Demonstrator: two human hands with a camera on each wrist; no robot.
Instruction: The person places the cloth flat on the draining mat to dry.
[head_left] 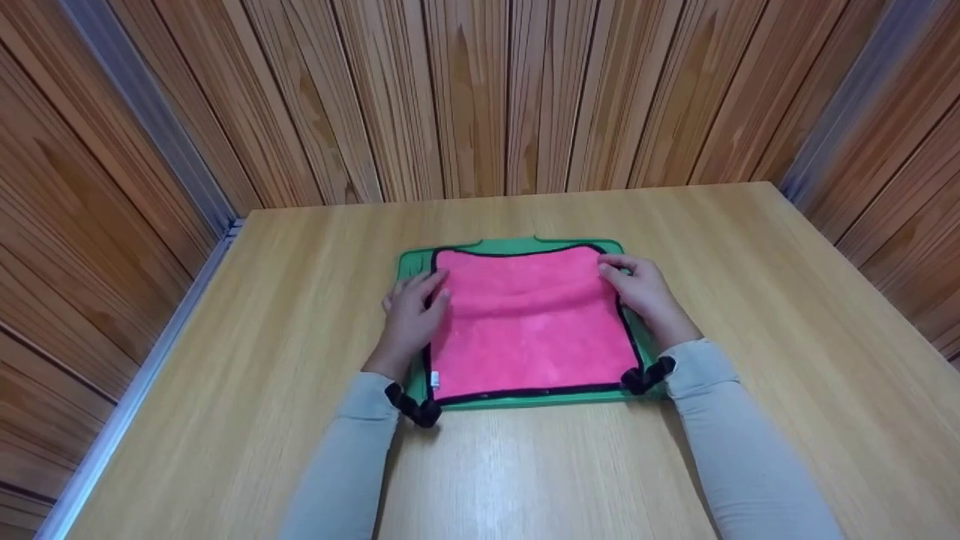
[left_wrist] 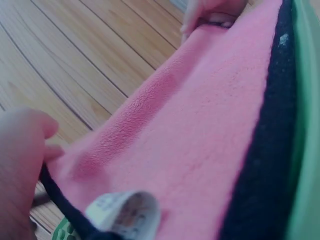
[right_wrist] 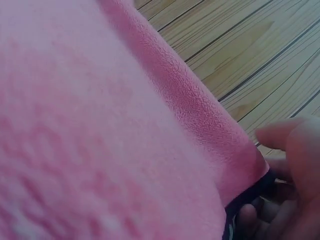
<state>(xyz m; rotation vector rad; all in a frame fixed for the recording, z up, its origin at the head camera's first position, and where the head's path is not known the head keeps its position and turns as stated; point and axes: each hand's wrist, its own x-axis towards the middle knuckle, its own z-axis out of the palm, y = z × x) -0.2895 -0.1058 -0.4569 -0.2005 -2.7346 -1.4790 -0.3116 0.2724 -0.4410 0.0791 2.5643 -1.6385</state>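
A pink cloth with a dark border lies over a green board, whose rim shows around it. My left hand pinches the cloth's left edge toward its far end, thumb on the pink side. At the far right edge, my right hand pinches the cloth, fingers behind the dark border in the right wrist view. Between the hands the cloth has a crosswise fold, and its far part slopes upward in both wrist views. A white tag curls at the left border.
The board rests on a light wooden table. Wood-plank walls rise behind and on both sides, with grey metal posts at the corners. Black straps sit at the wrists, close to the board's near corners.
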